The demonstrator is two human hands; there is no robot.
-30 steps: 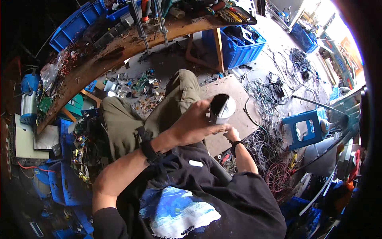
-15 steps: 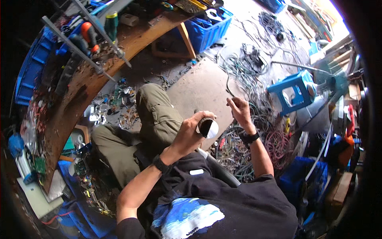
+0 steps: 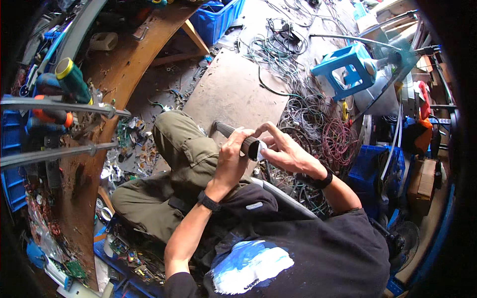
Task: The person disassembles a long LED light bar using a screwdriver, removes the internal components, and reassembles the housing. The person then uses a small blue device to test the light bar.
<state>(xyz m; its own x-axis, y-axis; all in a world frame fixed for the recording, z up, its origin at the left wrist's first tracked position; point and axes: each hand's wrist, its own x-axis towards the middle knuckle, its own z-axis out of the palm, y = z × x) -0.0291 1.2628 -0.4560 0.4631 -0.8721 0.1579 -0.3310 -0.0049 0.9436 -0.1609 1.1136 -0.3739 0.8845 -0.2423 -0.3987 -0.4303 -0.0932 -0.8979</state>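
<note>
Above my lap, my left hand [image 3: 231, 161] is wrapped around a dark ribbed cylinder [image 3: 250, 145] with an open-looking black end. At that end sits a smooth white piece [image 3: 261, 150]. My right hand [image 3: 285, 151] is curled against it, thumb on the white piece and index finger arched over towards my left fingers. A grey rod-like length [image 3: 223, 129] shows beyond my left hand; whether it belongs to the same cylinder I cannot tell. What kind of thing the cylinder is does not show clearly.
A wooden bench [image 3: 134, 37] with screwdrivers [image 3: 72, 82] and metal bars runs along the left. Ahead lies a flat board [image 3: 233, 94] on the floor. Heaps of cable [image 3: 303, 107], a blue stool [image 3: 345, 72] and a fan [image 3: 397, 57] are at the right.
My right hand has come in from the right and now touches the cylinder's end. The cylinder has turned in my left hand. The view has shifted, bringing the bench's bars nearer.
</note>
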